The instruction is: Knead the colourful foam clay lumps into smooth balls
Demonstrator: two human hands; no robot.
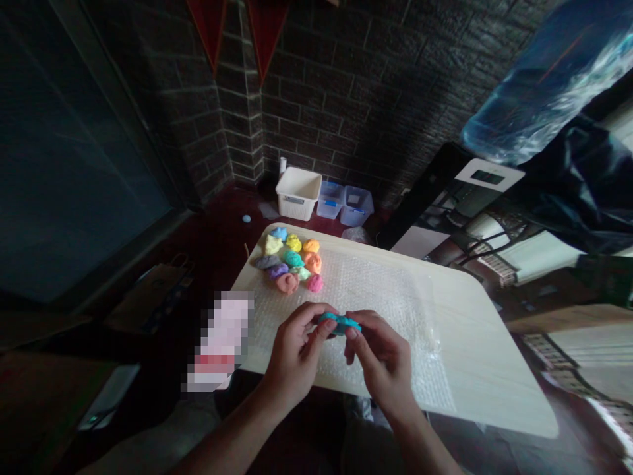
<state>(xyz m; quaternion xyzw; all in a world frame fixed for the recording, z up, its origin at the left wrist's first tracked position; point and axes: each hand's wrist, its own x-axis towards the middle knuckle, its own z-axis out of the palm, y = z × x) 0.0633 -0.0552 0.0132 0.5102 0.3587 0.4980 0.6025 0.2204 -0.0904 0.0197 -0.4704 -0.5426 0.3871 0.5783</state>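
So, both hands are busy with one small piece of teal modelling clay (340, 324), up over the near side of a sheet of bubble wrap (386, 284). The left hand (297, 346) pinches one end between thumb and fingers, and the right hand (386, 356) has the other end in much the same narrow grip. Under the wrap is a pale wood-look table (487, 349) with rounded corners, and its light top shows past the sheet on the right. Toward the far left corner there's a bunch of clay lumps (293, 259) packed close together: blue, yellows, oranges, purple, grey, greens, brownish pink, hot pink. Room's pretty dim tbh, with a dark brick wall (326, 99) and two red pennants (267, 36) hanging up top. Down on the reddish floor (222, 214), by the wall, sit a white basket (298, 192) and two clear bins (357, 208) side by side. Off to the right, a water dispenser (420, 241) carries a big blue jug (539, 86).
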